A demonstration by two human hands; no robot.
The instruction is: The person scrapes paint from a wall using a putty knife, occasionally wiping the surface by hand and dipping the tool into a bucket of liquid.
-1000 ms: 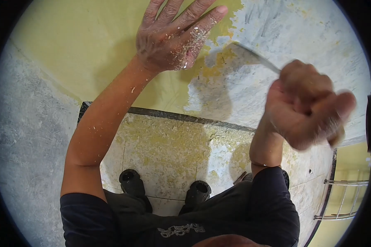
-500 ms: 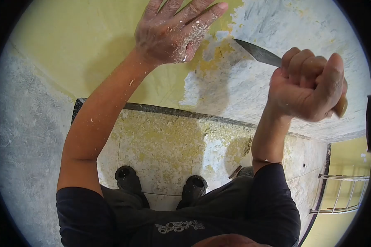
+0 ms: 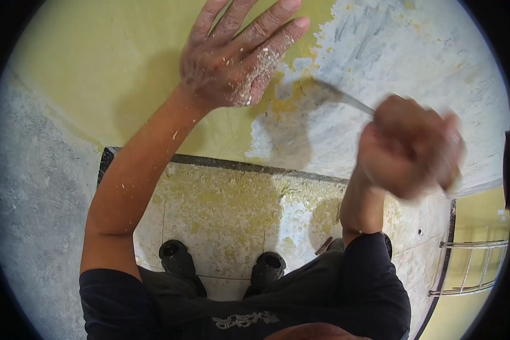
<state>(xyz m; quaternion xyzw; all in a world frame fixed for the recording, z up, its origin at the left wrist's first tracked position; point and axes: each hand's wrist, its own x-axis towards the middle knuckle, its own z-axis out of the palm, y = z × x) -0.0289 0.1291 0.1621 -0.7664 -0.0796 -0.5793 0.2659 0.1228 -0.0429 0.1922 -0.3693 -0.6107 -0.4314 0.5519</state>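
My left hand (image 3: 229, 59) lies with fingers spread against the yellow painted wall (image 3: 130, 51), its thumb side dusted with pale paint flakes. Blurred by motion, my right hand (image 3: 408, 147) is closed around the handle of a paint scraper (image 3: 354, 102). The thin metal blade points up and left, close to the ragged edge where yellow paint gives way to bare whitish wall (image 3: 391, 51). Most of the scraper's handle is hidden in my fist.
Paint chips cover the tiled floor (image 3: 221, 204) beside a dark skirting strip (image 3: 238, 164). Below me are dark shoes (image 3: 266, 267). A grey wall (image 3: 34, 170) rises at left; a metal rack (image 3: 473, 269) stands at right.
My right hand and the scraper have swung down and slightly left, and the blade now looks narrower. My left hand stays on the wall, appearing slightly lower in view.
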